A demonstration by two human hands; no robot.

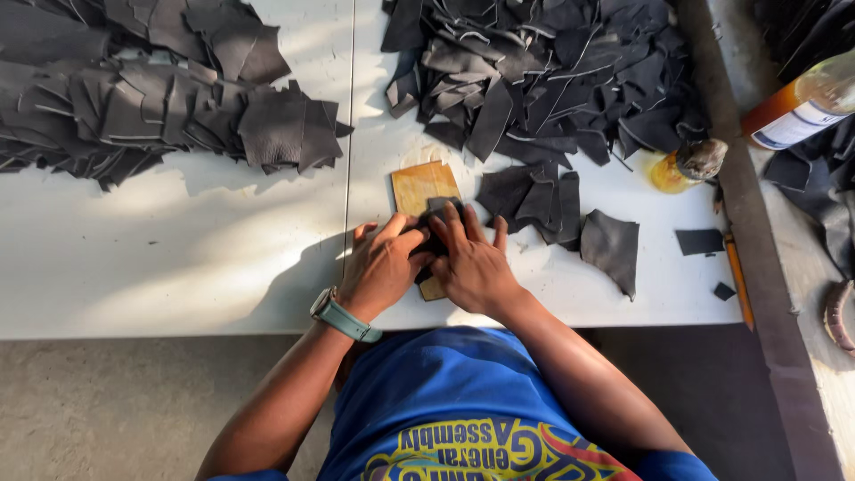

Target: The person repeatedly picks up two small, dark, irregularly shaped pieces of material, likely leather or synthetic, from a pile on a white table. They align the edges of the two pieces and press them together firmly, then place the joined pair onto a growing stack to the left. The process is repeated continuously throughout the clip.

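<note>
My left hand and my right hand press together on a small dark leather piece that lies on a light wooden board on the white table. The fingers of both hands cover most of the piece. A teal watch sits on my left wrist. A few loose dark leather pieces lie just right of the board, and one larger piece lies further right.
A big heap of dark leather cut-outs fills the far right of the table, and another heap lies at the far left. A small yellow glue pot and an orange-capped bottle stand at the right.
</note>
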